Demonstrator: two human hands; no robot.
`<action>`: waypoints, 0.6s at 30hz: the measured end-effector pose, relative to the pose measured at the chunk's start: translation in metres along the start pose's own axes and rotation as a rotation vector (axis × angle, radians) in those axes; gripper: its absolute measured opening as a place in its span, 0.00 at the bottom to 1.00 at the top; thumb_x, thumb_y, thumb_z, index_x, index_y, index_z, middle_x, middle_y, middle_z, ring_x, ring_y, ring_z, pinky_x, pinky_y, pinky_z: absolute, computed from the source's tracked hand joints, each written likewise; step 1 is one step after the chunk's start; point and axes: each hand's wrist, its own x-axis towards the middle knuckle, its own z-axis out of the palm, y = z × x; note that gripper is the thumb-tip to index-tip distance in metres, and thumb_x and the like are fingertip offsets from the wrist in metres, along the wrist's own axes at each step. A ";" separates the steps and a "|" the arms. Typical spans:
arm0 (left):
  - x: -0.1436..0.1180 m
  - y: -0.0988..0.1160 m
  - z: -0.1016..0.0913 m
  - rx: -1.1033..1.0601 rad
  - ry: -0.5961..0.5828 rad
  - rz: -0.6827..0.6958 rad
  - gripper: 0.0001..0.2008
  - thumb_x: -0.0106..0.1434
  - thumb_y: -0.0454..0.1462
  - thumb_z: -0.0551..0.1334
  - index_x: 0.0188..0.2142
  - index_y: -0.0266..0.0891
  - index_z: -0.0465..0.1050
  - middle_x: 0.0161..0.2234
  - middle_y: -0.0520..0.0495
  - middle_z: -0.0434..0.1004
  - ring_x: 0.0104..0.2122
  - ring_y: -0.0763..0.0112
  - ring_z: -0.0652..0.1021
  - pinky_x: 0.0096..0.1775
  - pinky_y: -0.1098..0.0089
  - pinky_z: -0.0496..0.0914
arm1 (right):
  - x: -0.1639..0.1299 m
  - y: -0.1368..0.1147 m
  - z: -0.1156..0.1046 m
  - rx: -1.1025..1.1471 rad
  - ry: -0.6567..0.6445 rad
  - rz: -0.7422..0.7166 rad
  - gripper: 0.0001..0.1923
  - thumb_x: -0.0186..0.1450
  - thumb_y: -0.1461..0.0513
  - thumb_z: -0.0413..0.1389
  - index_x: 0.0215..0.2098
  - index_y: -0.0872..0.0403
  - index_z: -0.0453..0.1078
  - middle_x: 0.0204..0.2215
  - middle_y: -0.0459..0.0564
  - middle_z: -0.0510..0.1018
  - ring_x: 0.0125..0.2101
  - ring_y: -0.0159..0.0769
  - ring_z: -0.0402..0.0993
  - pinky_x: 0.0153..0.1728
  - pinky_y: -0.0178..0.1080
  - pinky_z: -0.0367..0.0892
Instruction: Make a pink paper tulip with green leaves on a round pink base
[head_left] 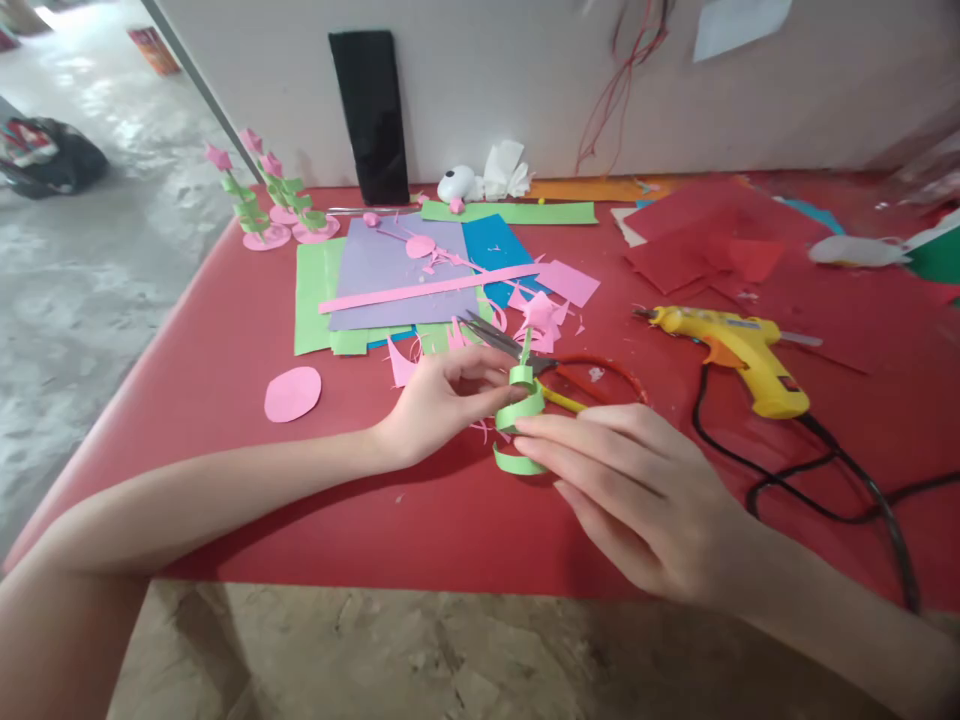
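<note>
My left hand (435, 400) pinches a paper flower (534, 318) by its green stem, pink bloom on top. A green paper strip (519, 410) coils around the stem, and its loose end curls down to the red table (225, 350). My right hand (637, 490) holds that strip with its fingertips just below the coil. Scissors (525, 355) with red and yellow handles lie right behind the flower.
A yellow glue gun (739, 350) with a black cord (825, 480) lies to the right. Sheets of green, purple and blue paper (397, 270) and pink scraps lie behind. A pink oval (292, 393) is at the left. Finished paper flowers (262, 195) stand at the far left corner. Red sheets (712, 240) lie at back right.
</note>
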 end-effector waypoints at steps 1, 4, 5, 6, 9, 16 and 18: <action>0.000 0.001 0.000 -0.005 0.000 -0.003 0.16 0.46 0.38 0.73 0.33 0.36 0.73 0.28 0.51 0.81 0.27 0.77 0.79 0.30 0.78 0.75 | 0.002 0.001 0.003 -0.038 0.000 -0.013 0.14 0.67 0.68 0.48 0.50 0.59 0.65 0.47 0.50 0.76 0.43 0.33 0.70 0.44 0.39 0.69; 0.001 0.002 -0.002 -0.011 0.001 -0.001 0.15 0.46 0.38 0.73 0.32 0.36 0.72 0.27 0.52 0.80 0.27 0.77 0.79 0.30 0.77 0.75 | 0.005 0.006 0.010 -0.132 0.019 -0.002 0.13 0.67 0.65 0.49 0.48 0.61 0.68 0.41 0.50 0.78 0.39 0.35 0.68 0.39 0.40 0.68; 0.001 0.003 -0.002 -0.004 0.007 0.008 0.15 0.47 0.38 0.72 0.33 0.36 0.72 0.27 0.51 0.80 0.27 0.77 0.79 0.30 0.77 0.75 | 0.005 0.008 0.012 -0.152 0.022 0.011 0.12 0.67 0.64 0.50 0.47 0.61 0.69 0.40 0.50 0.78 0.37 0.35 0.68 0.38 0.40 0.68; 0.002 0.003 -0.002 0.006 0.015 0.022 0.15 0.47 0.39 0.72 0.33 0.36 0.72 0.26 0.51 0.79 0.27 0.77 0.79 0.30 0.76 0.75 | 0.006 0.009 0.013 -0.166 0.029 0.026 0.11 0.68 0.64 0.50 0.45 0.61 0.70 0.37 0.50 0.78 0.36 0.35 0.67 0.37 0.40 0.67; 0.003 0.004 -0.003 0.024 0.032 0.054 0.16 0.49 0.40 0.71 0.33 0.35 0.72 0.25 0.51 0.79 0.25 0.78 0.77 0.29 0.76 0.73 | 0.008 0.011 0.015 -0.178 0.065 0.104 0.08 0.67 0.65 0.51 0.35 0.59 0.71 0.30 0.50 0.77 0.31 0.33 0.66 0.33 0.38 0.66; 0.003 0.006 -0.003 0.037 0.049 0.079 0.17 0.46 0.42 0.73 0.31 0.35 0.73 0.24 0.51 0.79 0.22 0.80 0.75 0.25 0.79 0.70 | 0.018 0.010 0.014 -0.127 0.288 0.247 0.03 0.63 0.67 0.58 0.32 0.56 0.68 0.29 0.47 0.75 0.29 0.27 0.68 0.31 0.32 0.66; 0.003 0.006 -0.004 0.034 0.056 0.090 0.17 0.47 0.42 0.73 0.32 0.35 0.73 0.25 0.50 0.80 0.24 0.78 0.77 0.27 0.78 0.72 | 0.019 0.008 0.014 -0.208 0.280 0.165 0.04 0.64 0.66 0.57 0.38 0.56 0.70 0.29 0.48 0.75 0.29 0.27 0.67 0.30 0.32 0.65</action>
